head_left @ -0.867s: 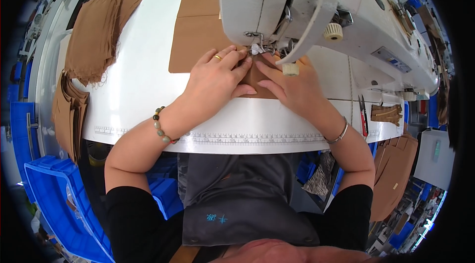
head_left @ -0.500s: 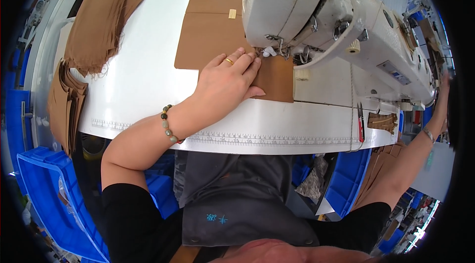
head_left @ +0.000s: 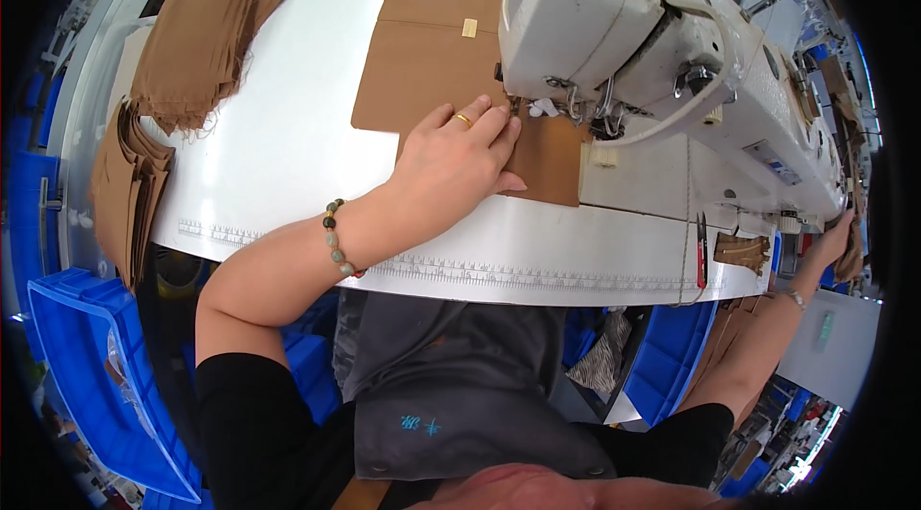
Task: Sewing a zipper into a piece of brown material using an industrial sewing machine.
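Note:
A brown fabric or leather-like panel with a small tan label lies on the white table, part of it under the sewing machine head. My left hand rests on the panel, palm down and fingers stretched out, its fingertips just left of the presser foot and needle area. The hand hides part of the panel's lower left. Out at the far right, my right hand is raised beside the end of the machine arm. Its fingers are small and partly hidden there, so their grip is unclear.
Stacked brown cloth pieces and folded brown pieces lie at the left. Red-handled snips and a small brown zippered piece are at the table's right. Blue bins stand below the left edge; another blue bin is below right.
My right hand has come down and nearer along the end of the machine. The left hand stays on the panel beside the needle area. The whole view has shifted slightly.

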Motion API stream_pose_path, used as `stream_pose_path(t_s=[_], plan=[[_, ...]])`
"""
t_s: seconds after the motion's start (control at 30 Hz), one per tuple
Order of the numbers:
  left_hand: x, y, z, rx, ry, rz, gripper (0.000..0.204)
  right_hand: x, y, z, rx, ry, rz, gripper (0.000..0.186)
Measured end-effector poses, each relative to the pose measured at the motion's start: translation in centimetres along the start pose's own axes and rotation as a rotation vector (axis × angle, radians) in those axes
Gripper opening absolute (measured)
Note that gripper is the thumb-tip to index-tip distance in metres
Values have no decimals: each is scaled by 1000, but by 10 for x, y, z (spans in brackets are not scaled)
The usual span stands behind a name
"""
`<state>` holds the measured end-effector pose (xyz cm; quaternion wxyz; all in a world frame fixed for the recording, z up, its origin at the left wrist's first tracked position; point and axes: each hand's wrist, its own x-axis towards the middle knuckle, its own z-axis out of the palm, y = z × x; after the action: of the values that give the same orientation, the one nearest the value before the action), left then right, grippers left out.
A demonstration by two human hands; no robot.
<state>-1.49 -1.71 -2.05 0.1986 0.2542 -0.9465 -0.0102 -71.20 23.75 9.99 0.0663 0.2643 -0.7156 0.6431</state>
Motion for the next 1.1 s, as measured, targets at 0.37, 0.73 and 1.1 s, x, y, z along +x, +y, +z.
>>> stream_pose_path(t_s=[0.37, 0.73, 1.1], plan=[[4, 0, -3, 11, -7, -6, 61, -80, 63, 40, 201, 64, -119, 62], [2, -1, -2, 38, 5, -7, 60, 20, -5, 17, 48, -128, 264, 52], [23, 46, 4, 112, 73, 120, 56, -67, 14, 58, 466, 84, 43, 54]])
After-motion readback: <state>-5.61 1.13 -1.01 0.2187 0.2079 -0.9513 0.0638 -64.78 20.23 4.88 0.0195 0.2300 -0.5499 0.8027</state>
